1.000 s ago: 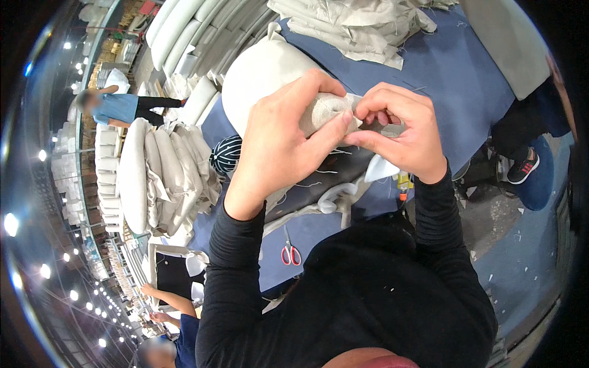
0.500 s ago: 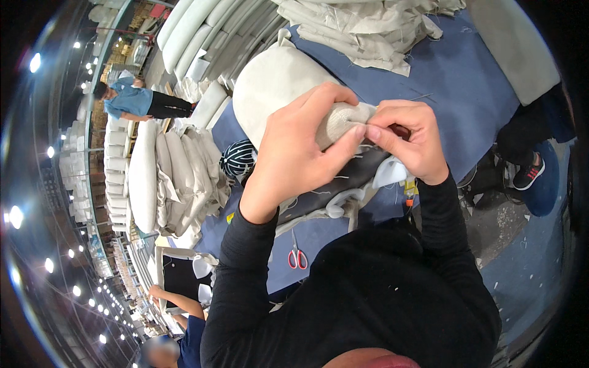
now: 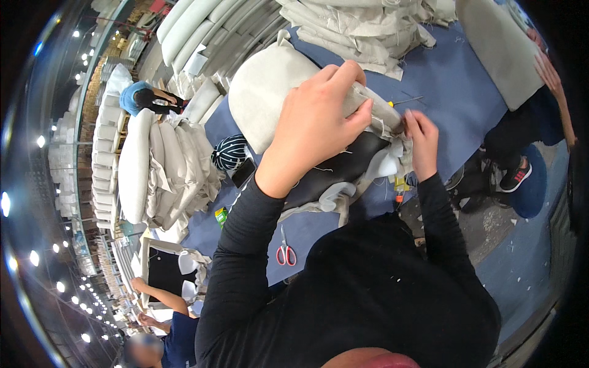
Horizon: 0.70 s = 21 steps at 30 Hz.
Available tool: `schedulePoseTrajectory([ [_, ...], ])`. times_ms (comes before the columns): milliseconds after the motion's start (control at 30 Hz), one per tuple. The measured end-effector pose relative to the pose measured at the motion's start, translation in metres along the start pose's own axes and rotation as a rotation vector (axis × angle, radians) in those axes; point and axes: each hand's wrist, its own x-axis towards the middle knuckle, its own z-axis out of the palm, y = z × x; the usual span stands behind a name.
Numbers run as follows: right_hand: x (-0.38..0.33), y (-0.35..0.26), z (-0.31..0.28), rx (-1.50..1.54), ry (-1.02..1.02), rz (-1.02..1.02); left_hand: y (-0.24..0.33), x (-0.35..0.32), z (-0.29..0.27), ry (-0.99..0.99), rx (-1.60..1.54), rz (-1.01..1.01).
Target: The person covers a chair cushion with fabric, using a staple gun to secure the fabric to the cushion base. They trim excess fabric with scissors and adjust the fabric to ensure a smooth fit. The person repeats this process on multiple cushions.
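Note:
A beige upholstered cushion [image 3: 264, 86] lies on the blue-covered table, its dark underside [image 3: 337, 172] partly facing me. My left hand [image 3: 322, 119] grips the cushion's raised fabric edge, thumb on the near side and fingers over the top. At the right end of that edge, my right hand [image 3: 423, 144] has its fingers curled against the loose fabric; its fingertips are partly hidden. White padding [image 3: 383, 164] and frayed cloth hang out below. A thin tool with a yellow end [image 3: 392, 103] lies just beyond my right hand.
Red-handled scissors [image 3: 285, 253] lie near me on the blue table cover [image 3: 457, 73]. Left of the cushion are a striped round object [image 3: 230, 152] and a dark phone-like slab [image 3: 243, 173]. Fabric stacks [image 3: 356, 37] stand at the back. Co-workers are left and right.
My right hand has moved right and down along the edge, away from my left hand. The left hand has shifted up slightly. The person in light blue at left has bent over.

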Motion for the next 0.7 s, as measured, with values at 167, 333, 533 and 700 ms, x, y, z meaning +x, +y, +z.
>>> schedulePoseTrajectory([
  [167,-0.073,0.204,-0.080,-0.876,0.078,0.050,0.008,0.014,0.016,0.020,0.090,0.042],
  [333,-0.088,0.178,-0.038,-1.057,-0.150,0.090,0.013,0.013,0.025,0.050,0.241,0.017],
  [533,-0.083,0.156,-0.058,-1.075,-0.173,0.172,0.000,0.000,0.012,0.101,0.267,-0.043],
  [700,-0.090,0.142,-0.108,-1.094,-0.154,0.156,-0.010,-0.048,-0.018,0.176,0.272,-0.070],
])
